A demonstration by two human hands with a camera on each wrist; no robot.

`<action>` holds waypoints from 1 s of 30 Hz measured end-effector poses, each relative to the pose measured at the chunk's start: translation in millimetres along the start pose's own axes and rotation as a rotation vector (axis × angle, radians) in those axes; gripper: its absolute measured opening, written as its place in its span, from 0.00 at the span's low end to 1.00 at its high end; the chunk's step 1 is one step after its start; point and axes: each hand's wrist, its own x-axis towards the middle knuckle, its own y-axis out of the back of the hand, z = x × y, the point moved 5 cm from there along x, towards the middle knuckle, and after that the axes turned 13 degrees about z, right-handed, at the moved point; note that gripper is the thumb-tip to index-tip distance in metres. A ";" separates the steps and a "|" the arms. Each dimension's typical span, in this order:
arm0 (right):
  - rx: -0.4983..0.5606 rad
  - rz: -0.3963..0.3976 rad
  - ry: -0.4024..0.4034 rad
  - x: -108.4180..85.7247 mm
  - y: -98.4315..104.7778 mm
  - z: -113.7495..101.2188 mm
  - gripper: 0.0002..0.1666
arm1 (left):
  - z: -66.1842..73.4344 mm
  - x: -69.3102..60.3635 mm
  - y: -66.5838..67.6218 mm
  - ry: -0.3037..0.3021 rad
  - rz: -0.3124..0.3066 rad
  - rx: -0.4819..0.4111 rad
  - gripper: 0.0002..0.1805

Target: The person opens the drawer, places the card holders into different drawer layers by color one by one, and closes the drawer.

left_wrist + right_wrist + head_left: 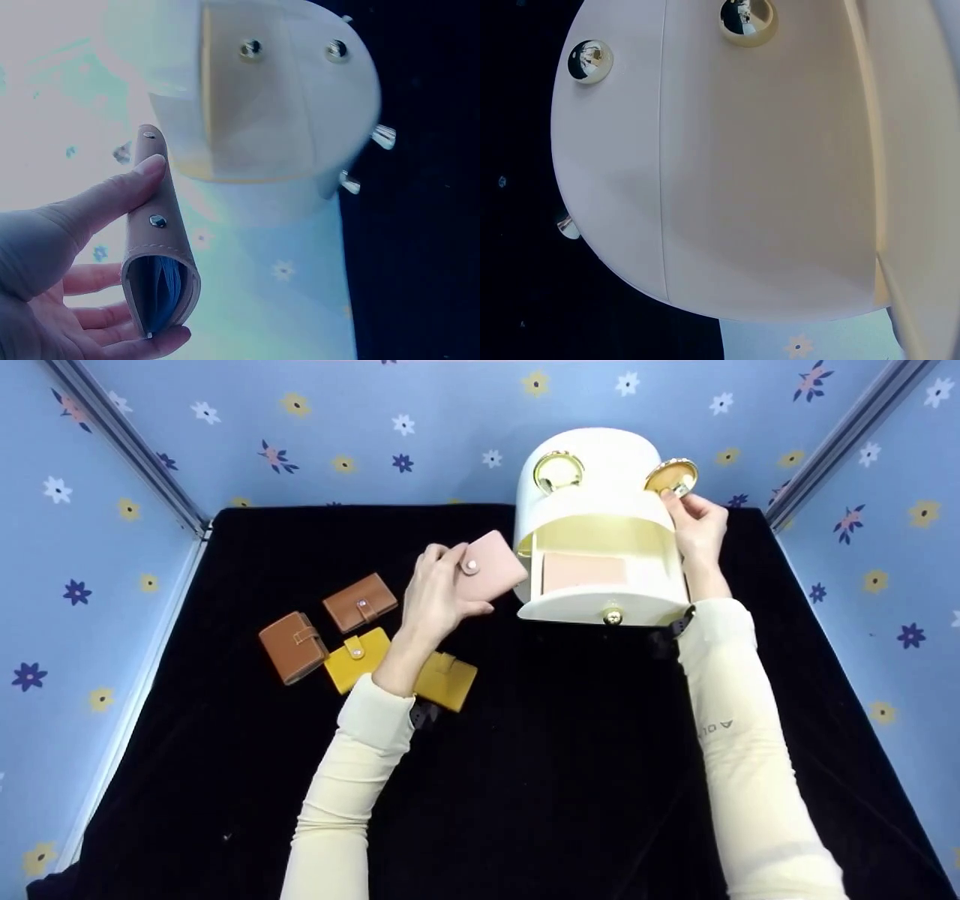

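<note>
My left hand (435, 592) grips a pink snap wallet (491, 568) just left of the white cabinet (592, 442). In the left wrist view the wallet (161, 240) is seen edge-on, thumb on one side and fingers (105, 315) on the other. The cabinet's top drawer (652, 574) is pulled out, with a pink item (583, 571) lying in it. My right hand (699, 529) pinches the gold-rimmed round ear piece (671, 476) at the cabinet's right side. The right wrist view shows the cabinet front (765, 172) but not the hand.
On the black cloth (562, 780), left of the cabinet, lie two brown wallets (360, 602) (292, 646) and two yellow ones (358, 660) (446, 681), near my left forearm. Flowered blue walls (450, 427) stand behind and at both sides.
</note>
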 end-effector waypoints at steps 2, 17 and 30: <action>-0.005 0.001 0.002 0.2 0.0 0.0 0.20 | 7.7 0.6 3.1 -0.017 0.002 -0.002 0.42; 0.048 -0.009 0.006 -0.6 -0.2 -0.3 0.18 | 60.6 19.6 7.2 -0.111 -0.035 -0.003 0.45; 0.055 -0.019 -0.010 0.1 -0.7 0.3 0.18 | 97.8 34.9 -13.7 -0.148 -0.113 0.036 0.45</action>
